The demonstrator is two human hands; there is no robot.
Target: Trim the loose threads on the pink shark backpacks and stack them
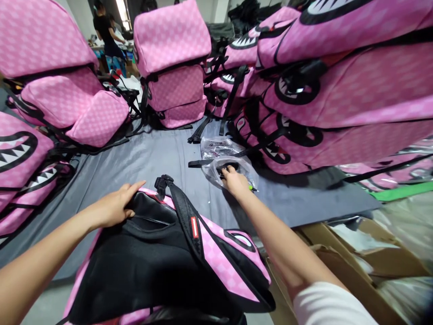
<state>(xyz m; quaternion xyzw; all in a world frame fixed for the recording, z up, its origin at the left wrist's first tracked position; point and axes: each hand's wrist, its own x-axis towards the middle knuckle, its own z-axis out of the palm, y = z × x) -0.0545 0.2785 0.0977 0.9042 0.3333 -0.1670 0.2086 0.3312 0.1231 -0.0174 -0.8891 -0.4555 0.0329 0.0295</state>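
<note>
A pink and black backpack (pixel 158 266) lies at the near edge of the table, its black side up and a strap with a red label crossing it. My left hand (pixel 117 205) grips the backpack's upper left edge, thumb below and fingers above. Farther off, my right hand (pixel 235 180) reaches into a clear plastic bag (pixel 216 149), fingers bent over small dark items in the bag's opening. What those fingers hold, if anything, is too small to tell. A black buckle (pixel 164 181) sits between the two hands.
Stacked pink checkered backpacks stand at the left (pixel 47 40), centre (pixel 172 40) and right (pixel 368 85) of the grey-covered table (pixel 135 158). Loose black straps trail onto it. Open cardboard boxes (pixel 379 257) stand at the lower right. A person (pixel 106 34) stands in the background.
</note>
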